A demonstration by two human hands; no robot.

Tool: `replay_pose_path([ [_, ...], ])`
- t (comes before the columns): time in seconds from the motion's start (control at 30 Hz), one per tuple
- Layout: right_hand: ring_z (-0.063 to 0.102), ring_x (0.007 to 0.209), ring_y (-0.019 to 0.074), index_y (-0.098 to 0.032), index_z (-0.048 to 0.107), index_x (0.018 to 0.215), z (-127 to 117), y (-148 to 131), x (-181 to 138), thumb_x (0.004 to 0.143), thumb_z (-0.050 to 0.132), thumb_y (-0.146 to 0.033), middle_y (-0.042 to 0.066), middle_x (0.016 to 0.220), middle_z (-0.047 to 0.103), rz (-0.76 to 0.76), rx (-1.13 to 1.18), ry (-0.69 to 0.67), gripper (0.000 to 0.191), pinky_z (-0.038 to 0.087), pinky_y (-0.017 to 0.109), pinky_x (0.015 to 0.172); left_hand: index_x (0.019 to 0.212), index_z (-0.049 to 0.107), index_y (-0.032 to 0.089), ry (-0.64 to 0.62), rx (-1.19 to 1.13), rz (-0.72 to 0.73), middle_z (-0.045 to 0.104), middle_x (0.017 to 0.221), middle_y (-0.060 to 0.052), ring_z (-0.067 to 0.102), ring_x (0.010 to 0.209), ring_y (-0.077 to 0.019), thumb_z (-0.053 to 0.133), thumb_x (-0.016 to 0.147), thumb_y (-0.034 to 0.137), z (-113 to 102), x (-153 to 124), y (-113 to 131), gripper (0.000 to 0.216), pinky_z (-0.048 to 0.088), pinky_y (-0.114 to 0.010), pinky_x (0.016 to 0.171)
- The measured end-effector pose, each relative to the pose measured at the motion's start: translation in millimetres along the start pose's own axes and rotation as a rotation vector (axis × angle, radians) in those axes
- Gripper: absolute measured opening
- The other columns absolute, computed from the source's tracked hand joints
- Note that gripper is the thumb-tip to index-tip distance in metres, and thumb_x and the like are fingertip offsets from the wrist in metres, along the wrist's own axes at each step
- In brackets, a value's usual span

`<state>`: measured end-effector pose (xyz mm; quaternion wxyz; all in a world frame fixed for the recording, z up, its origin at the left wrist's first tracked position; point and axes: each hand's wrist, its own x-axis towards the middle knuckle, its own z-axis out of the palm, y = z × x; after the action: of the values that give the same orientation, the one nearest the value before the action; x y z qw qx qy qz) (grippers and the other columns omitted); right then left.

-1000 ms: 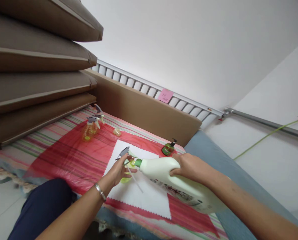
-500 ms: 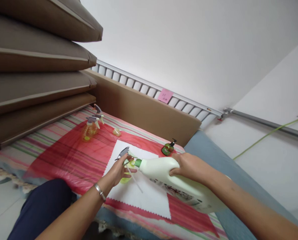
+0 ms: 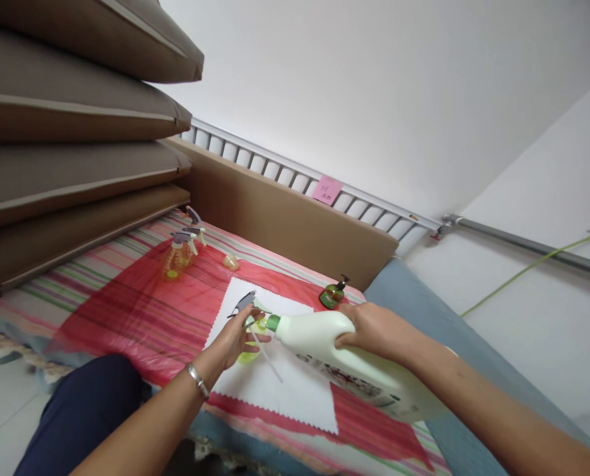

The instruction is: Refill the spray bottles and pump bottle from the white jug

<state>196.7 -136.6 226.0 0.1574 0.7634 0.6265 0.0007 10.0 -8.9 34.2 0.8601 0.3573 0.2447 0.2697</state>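
A small yellow bottle (image 3: 248, 357) stands on a white cloth (image 3: 299, 398), partly hidden by the left hand (image 3: 232, 341), its mouth meeting the green neck (image 3: 273, 322) of a big pale jug (image 3: 319, 328). The left thumb and forefinger appear to pinch a grey-and-white spray head (image 3: 245, 302), its tube slanting down in front of the bottle, while the other fingers spread near the bottle's neck. The right hand (image 3: 374, 330) is wrapped around the jug's handle, tipping it.

Pouring seems to be under way, though the liquid's level (mostly behind fingers) cannot be read. The spray head is off the bottle, so refitting it looks undone.

The cloth lies over red film (image 3: 176, 324) on a striped cover (image 3: 51, 291). A green pump bottle (image 3: 331, 295) sits beyond the jug; other spray bottles (image 3: 176, 261) and a small clear piece (image 3: 230, 262) stand farther left. Behind are a brown panel (image 3: 295, 215), a white radiator (image 3: 258, 160) with a pink note (image 3: 328, 190), and stacked cushions (image 3: 76, 112) at left.
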Motion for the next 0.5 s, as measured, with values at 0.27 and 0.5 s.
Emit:
replay_pose_path([
  [0.27, 0.061, 0.075, 0.0227, -0.021, 0.06, 0.087, -1.8, -1.0, -1.1, 0.066, 0.065, -0.045, 0.006, 0.084, 0.066, -0.008, 0.016, -0.002, 0.032, 0.034, 0.026, 0.055, 0.103, 0.052, 0.023, 0.0, -0.003, 0.01, 0.044, 0.134, -0.006, 0.068, 0.08, -0.0259, 0.051, 0.072, 0.062, 0.7, -1.5, 0.1, 0.05, 0.042, -0.027, 0.053],
  [0.5, 0.062, 0.076, 0.0232, -0.021, 0.06, 0.088, -4.2, -4.5, -1.7, 0.066, 0.066, -0.045, 0.007, 0.085, 0.066, 0.004, -0.006, -0.005, 0.033, 0.035, 0.026, 0.055, 0.103, 0.051, 0.024, 0.0, -0.003, 0.009, 0.044, 0.133, -0.006, 0.068, 0.081, -0.0252, 0.051, 0.071, 0.062, 1.3, -2.5, 0.9, 0.05, 0.043, -0.028, 0.055],
])
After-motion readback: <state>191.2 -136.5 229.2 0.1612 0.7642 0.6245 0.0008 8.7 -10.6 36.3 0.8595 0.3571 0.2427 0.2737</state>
